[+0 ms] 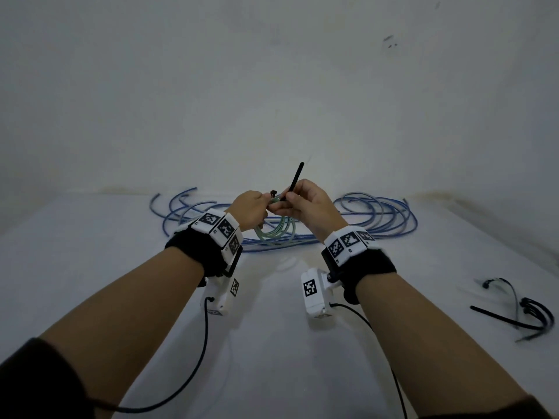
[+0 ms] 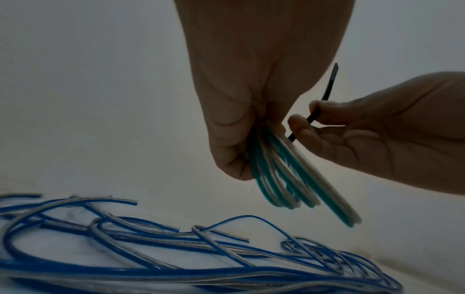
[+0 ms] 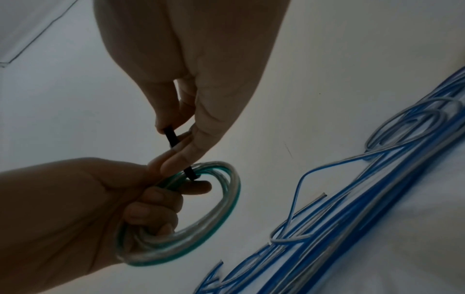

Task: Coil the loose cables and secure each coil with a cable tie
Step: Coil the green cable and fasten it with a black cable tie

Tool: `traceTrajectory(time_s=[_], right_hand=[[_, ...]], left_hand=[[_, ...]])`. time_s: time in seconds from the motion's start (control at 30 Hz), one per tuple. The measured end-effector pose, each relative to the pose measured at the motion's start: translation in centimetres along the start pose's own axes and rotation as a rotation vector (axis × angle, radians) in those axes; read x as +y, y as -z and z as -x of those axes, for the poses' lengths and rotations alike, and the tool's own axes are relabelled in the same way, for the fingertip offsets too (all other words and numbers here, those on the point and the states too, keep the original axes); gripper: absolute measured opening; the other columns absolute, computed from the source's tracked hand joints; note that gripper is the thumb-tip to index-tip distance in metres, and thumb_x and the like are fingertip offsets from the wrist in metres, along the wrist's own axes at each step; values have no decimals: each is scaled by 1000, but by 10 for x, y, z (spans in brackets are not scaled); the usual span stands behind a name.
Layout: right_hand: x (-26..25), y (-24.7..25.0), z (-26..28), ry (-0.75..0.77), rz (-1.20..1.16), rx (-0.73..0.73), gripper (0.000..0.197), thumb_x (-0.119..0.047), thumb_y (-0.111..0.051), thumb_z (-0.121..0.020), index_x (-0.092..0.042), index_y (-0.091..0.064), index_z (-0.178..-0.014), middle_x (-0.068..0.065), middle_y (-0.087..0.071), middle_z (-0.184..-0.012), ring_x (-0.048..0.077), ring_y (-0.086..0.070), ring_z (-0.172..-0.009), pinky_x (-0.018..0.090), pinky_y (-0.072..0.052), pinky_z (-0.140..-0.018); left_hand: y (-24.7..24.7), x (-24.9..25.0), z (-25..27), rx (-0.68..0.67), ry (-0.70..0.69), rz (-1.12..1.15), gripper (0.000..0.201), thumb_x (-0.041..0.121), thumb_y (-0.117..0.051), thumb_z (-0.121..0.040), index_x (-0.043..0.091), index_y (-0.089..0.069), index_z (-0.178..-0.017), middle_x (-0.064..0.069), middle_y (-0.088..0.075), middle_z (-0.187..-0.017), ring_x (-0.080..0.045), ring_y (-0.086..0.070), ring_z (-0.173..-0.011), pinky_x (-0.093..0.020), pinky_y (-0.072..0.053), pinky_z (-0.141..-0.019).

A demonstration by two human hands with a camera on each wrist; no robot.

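A small coil of green-and-clear cable (image 1: 276, 232) (image 2: 284, 179) (image 3: 201, 224) hangs from my left hand (image 1: 251, 211) (image 3: 105, 201), whose fingers are curled round its top. My right hand (image 1: 302, 204) (image 2: 365, 129) (image 3: 186, 123) pinches a black cable tie (image 1: 295, 181) (image 2: 324, 99) (image 3: 171, 137) between thumb and fingers. The tie's lower end meets the top of the coil, and its tail sticks up and away. Both hands are held above the white table (image 1: 272, 343).
Loose blue-and-clear cables (image 1: 378, 219) (image 2: 176, 258) (image 3: 352, 199) lie tangled across the back of the table, from left to right. Several spare black cable ties (image 1: 526, 313) lie at the right edge. A pale wall stands behind.
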State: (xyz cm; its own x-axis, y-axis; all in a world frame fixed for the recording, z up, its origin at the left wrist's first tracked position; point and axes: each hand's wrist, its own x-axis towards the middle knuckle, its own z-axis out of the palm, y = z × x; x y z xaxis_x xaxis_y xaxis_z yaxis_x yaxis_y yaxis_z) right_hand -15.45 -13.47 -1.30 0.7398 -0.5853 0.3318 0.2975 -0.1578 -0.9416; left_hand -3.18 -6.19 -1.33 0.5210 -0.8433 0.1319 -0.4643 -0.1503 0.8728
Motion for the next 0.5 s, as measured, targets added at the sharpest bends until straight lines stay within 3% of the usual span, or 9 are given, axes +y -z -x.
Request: traceTrajectory(time_s=[0.07,0.2,0.33,0.43,0.5], right_hand=[[2,-6,-2,-3,-13,-18,17,4,-39,-96,-5,-48,-85,17,-59,-82,15,-70,-66,22,-58,-67],[-3,-17,-5,-10,-6,-3,17,-8,-43,-98,-5,-50,-82,13,-60,-76,15,-66,-58,23,-56,-60],[-6,-21,-5,48,105,71,25,-20,-49,-96,-7,-55,-76,9,-62,-73,10,-51,-45,20,-44,-49],[-6,-20,-3,86,56,103,9,-9,-52,-94,-12,-55,-85,10,-60,-69,11,-45,-44,23,-39,-48],[-6,-20,-2,82,21,110,11,-4,-52,-92,-14,-55,-90,10,-58,-68,11,-41,-42,23,-35,-47]], left_hand=[[7,-3,0,1,-2,-1,38,20,-35,-99,9,-45,-63,-7,-46,-61,-19,-42,-51,-30,-39,-59],[14,-6,3,89,-77,-56,26,20,-38,-98,10,-49,-77,2,-51,-67,-13,-44,-57,-31,-39,-69],[16,-3,7,138,-149,-79,22,19,-43,-96,14,-50,-77,-2,-64,-79,-8,-48,-61,-29,-38,-63],[16,-2,8,204,-140,-38,14,19,-47,-95,9,-54,-87,-8,-67,-91,-16,-54,-70,-30,-42,-68],[16,-2,8,232,-141,-6,13,19,-49,-94,10,-55,-86,-14,-69,-96,-24,-59,-82,-36,-46,-77]])
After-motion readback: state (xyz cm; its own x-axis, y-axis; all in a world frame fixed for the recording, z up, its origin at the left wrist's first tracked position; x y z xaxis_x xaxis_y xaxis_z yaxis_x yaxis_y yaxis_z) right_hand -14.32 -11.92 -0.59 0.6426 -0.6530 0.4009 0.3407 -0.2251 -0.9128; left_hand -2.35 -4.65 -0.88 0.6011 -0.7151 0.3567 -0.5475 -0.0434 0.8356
